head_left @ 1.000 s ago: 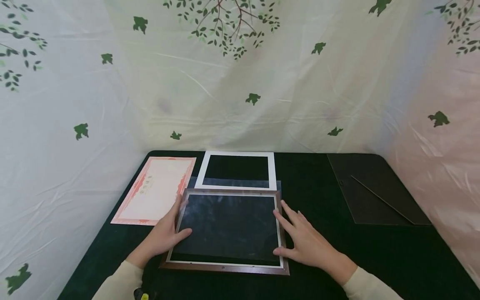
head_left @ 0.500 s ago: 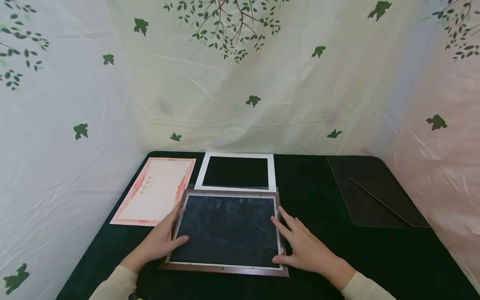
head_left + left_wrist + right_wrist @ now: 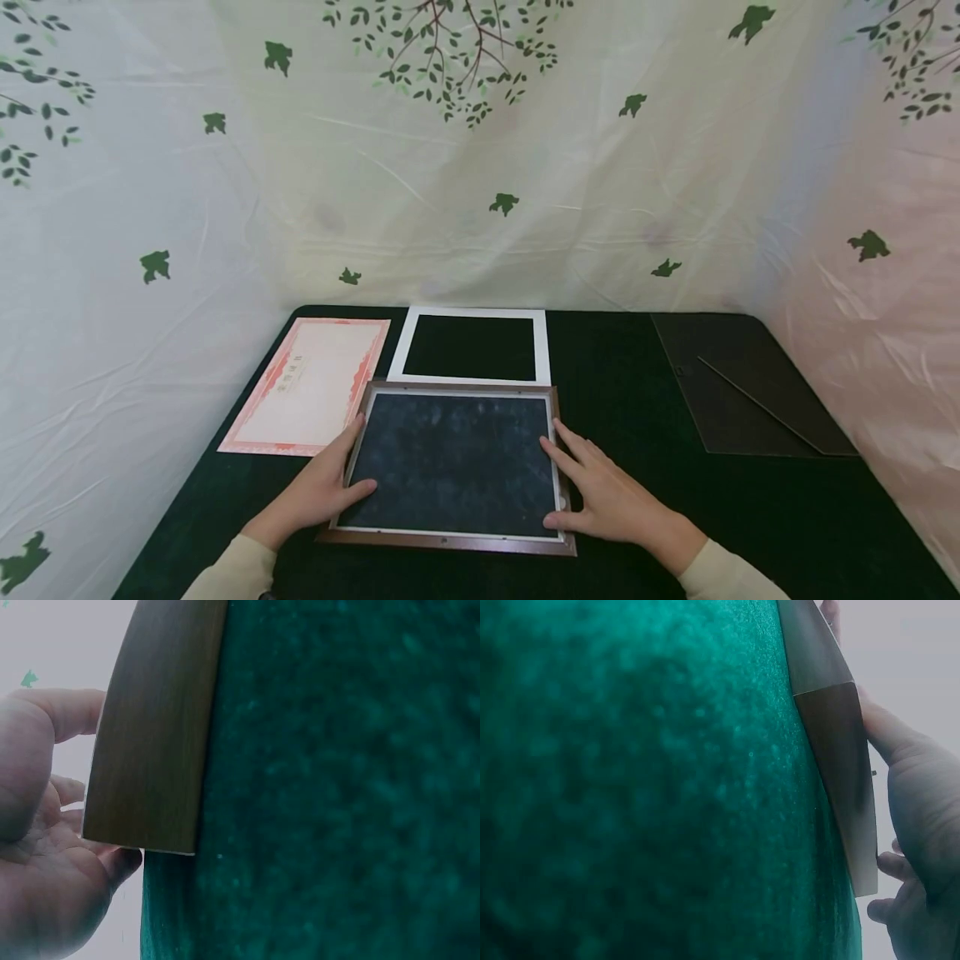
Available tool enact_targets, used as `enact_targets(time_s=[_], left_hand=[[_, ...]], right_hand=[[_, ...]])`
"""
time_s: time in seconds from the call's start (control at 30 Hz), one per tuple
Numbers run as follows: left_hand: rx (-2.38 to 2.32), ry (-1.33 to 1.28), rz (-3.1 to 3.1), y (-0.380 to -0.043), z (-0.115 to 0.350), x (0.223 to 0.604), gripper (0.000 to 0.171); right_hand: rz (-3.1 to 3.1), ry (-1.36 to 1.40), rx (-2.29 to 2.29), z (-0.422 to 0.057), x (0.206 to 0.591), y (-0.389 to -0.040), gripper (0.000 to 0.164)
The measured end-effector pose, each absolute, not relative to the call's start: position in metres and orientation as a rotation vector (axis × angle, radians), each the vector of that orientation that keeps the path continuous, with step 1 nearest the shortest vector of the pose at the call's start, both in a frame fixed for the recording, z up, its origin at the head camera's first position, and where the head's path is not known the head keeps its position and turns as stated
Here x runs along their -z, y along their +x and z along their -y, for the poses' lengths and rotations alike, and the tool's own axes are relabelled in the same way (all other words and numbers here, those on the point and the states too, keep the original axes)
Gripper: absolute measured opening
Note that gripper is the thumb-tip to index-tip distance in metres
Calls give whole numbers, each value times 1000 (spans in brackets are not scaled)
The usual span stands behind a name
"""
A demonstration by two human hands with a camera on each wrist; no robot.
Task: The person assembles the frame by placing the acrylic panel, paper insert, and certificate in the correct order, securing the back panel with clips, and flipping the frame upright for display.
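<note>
Head view: high, looking forward and down across the whole counter [image 3: 637, 400]. Both wrist views: very close, low against the green cloth, each facing one side rail of the wooden frame [image 3: 154, 742], shared with head view.

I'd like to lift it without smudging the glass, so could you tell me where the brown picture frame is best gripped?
Grip the picture frame by its two short wooden side rails, coming in from left and right. It lies flat on the green table, and the left hand and right hand already rest at those rails. Fingers would probably need to slip under the outer edges, clear of the dark pane.
</note>
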State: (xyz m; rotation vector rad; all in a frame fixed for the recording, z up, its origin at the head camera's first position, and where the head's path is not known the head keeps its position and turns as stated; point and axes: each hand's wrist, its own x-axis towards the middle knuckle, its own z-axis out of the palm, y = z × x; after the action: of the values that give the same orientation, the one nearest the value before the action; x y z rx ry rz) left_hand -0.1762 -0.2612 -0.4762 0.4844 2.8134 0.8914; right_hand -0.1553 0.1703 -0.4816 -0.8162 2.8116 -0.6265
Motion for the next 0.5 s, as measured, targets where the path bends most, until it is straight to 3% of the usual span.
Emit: enact_targets(time_s=[0.5], left_hand=[[-746, 577, -2853, -172, 259, 476, 79]], right_hand=[[-2796, -837, 637, -171, 484, -155, 97]])
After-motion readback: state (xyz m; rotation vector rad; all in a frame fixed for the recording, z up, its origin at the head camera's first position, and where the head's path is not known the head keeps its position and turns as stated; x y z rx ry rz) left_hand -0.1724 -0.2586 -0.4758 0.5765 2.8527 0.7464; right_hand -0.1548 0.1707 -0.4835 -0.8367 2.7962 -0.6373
